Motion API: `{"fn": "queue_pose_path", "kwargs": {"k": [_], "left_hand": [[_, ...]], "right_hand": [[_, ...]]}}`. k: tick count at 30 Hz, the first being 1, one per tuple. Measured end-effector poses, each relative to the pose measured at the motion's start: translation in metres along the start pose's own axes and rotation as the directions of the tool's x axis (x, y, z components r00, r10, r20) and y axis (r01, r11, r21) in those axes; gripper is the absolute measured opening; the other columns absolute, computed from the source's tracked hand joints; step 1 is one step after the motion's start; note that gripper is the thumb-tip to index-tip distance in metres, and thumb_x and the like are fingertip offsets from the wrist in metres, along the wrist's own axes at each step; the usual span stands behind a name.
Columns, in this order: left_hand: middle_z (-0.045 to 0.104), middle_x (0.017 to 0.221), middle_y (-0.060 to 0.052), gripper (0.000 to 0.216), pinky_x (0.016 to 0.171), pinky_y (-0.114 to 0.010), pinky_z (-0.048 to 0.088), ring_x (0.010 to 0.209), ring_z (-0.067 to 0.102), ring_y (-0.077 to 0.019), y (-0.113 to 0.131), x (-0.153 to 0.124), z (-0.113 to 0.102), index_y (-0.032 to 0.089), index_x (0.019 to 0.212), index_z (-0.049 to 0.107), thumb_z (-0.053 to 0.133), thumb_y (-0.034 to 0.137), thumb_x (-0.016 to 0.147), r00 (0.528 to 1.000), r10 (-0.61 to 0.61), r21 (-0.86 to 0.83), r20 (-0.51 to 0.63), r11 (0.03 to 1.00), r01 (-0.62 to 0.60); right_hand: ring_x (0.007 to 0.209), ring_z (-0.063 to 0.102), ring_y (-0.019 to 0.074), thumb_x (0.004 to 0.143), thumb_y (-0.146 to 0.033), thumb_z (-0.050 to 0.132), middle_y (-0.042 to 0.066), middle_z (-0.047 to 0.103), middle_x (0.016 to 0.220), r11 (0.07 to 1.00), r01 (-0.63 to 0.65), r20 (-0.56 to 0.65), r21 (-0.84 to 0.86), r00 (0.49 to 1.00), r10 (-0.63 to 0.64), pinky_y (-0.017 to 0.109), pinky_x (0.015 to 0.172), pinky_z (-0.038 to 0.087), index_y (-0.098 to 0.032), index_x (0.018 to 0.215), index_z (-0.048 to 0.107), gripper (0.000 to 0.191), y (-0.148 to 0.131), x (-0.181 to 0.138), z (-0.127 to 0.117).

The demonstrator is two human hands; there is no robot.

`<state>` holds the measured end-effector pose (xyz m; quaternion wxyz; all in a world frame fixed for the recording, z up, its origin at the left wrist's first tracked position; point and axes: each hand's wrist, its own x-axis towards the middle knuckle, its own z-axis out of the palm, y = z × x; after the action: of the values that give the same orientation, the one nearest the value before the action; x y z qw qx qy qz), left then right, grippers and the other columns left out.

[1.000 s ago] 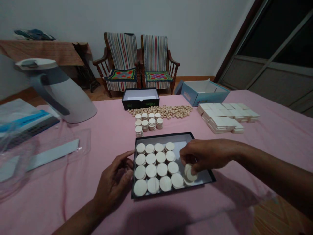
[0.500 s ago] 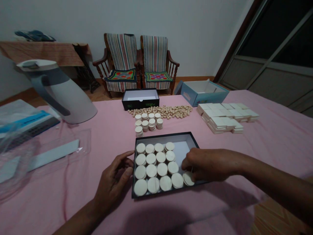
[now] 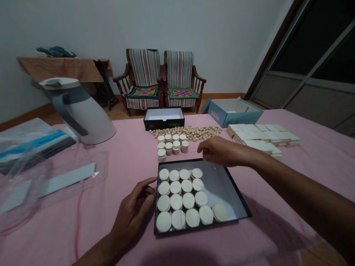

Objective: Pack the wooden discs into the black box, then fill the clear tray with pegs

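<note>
A black tray lies on the pink tablecloth in front of me, with rows of round wooden discs in its left part. One more stack of discs sits alone at the tray's near edge. My left hand rests against the tray's left rim, fingers loosely curled, holding nothing. My right hand hovers above the tray's far edge, fingers bent down and empty, a short way right of the stacks of discs on the cloth.
Behind the stacks lie a heap of small wooden beads, a black box, a blue box and piles of square wooden tiles. A white jug, papers and clear plastic occupy the left side.
My right hand let go of a stack of discs at the tray's near edge and moved up and away toward the stacks on the cloth. The view shifted slightly.
</note>
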<state>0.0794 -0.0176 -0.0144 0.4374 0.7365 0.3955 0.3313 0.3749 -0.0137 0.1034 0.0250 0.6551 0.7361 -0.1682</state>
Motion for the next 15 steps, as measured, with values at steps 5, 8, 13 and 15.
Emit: {"fn": "queue_pose_path", "kwargs": {"k": [5,8,13,15], "left_hand": [[0.061,0.078,-0.002,0.036,0.061,-0.024,0.048,0.067,0.058,-0.0139,-0.002,0.0,-0.001,0.019,0.121,0.05,0.044,0.039,0.091,1.0,0.0,-0.009,-0.013,1.0,0.0],[0.06,0.078,-0.002,0.035,0.063,-0.024,0.048,0.068,0.058,-0.0138,-0.006,0.0,-0.001,0.019,0.122,0.048,0.043,0.038,0.092,1.0,0.011,-0.019,0.006,1.0,-0.011],[0.06,0.077,-0.002,0.034,0.062,-0.024,0.047,0.068,0.058,-0.0139,-0.007,-0.001,-0.002,0.02,0.121,0.048,0.044,0.037,0.092,1.0,0.012,-0.035,0.022,0.999,-0.011],[0.06,0.077,-0.001,0.033,0.06,-0.023,0.047,0.067,0.058,-0.0134,-0.007,-0.002,-0.002,0.02,0.12,0.049,0.044,0.037,0.092,0.999,0.022,-0.035,0.024,0.999,-0.021]], "right_hand": [[0.078,0.06,0.0178,0.076,-0.02,0.055,0.011,0.07,0.095,0.986,-0.158,-0.143,-0.061,0.979,0.148,0.023,0.059,0.037,-0.012,0.096,0.068,0.025,-0.003,0.057,0.01],[0.075,0.062,0.0187,0.072,-0.025,0.061,0.013,0.07,0.093,0.975,-0.212,-0.09,-0.066,0.974,0.206,0.023,0.056,0.039,-0.01,0.095,0.069,0.028,-0.007,0.08,0.017],[0.073,0.065,0.0196,0.067,-0.031,0.067,0.01,0.072,0.082,0.973,-0.222,-0.04,-0.062,0.975,0.219,0.022,0.057,0.044,-0.014,0.093,0.071,0.031,-0.01,0.101,0.031],[0.076,0.066,0.0213,0.067,-0.033,0.067,0.011,0.072,0.081,0.97,-0.235,-0.038,-0.065,0.972,0.233,0.023,0.059,0.046,-0.015,0.094,0.072,0.033,-0.01,0.106,0.037]]}}
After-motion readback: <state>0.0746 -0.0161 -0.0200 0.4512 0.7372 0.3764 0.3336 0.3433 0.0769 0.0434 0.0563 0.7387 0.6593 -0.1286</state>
